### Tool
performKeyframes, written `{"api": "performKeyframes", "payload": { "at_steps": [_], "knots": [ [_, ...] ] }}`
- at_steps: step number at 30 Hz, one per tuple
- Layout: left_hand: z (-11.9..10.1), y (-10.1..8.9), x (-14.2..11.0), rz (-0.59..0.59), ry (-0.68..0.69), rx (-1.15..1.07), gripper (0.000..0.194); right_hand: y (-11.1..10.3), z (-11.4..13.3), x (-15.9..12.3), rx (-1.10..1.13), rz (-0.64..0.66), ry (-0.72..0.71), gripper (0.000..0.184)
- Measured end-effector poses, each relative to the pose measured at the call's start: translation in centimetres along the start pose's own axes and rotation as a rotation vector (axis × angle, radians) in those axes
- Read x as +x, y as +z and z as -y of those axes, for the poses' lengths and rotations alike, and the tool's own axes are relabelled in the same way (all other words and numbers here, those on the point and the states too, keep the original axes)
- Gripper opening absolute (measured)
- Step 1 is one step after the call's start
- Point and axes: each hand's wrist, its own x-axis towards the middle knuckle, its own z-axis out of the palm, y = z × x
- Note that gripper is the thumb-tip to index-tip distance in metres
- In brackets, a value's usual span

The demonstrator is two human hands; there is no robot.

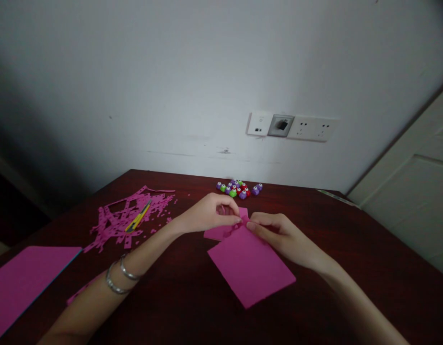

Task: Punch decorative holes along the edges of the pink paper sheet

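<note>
A pink foam sheet (252,268), roughly rectangular, is tilted above the dark table. My right hand (279,235) pinches its far end between thumb and fingers. From the other side, my left hand (210,214) closes thumb and forefinger at the same end, almost touching the right fingertips. The far edge there looks notched, though the fingers partly cover it. Behind it lies a second pink foam piece (217,233), partly hidden by the left hand. A thin pink bit shows inside the loop of my left fingers.
Pink foam scraps (117,220) are heaped at the left, with a yellow utility knife (138,217) on top. A larger pink sheet (23,282) lies at the near left. Several coloured beads with eye-like dots (233,192) sit by the wall, below the sockets (311,128).
</note>
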Motion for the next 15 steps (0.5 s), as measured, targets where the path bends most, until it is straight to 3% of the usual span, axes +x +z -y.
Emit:
{"api": "performKeyframes", "payload": {
  "at_steps": [3, 8, 13, 15],
  "knots": [
    [-0.2, 0.3, -0.1, -0.121, -0.031, 0.083, 0.022, 0.1, -0.6, 0.5, -0.027, -0.128, 0.02, 0.031],
    [-0.3, 0.4, -0.2, 0.023, -0.056, 0.096, 0.027, 0.5, -1.0, 1.1, 0.042, -0.286, 0.041, 0.023],
    [0.1, 0.3, 0.0, -0.087, -0.058, 0.142, 0.026, 1.1, -1.3, 1.3, 0.103, -0.342, 0.013, 0.023],
    [0.2, 0.2, 0.1, -0.038, -0.041, 0.129, 0.025, 1.1, -1.5, 1.3, 0.114, -0.337, 0.011, 0.023]
  ]
}}
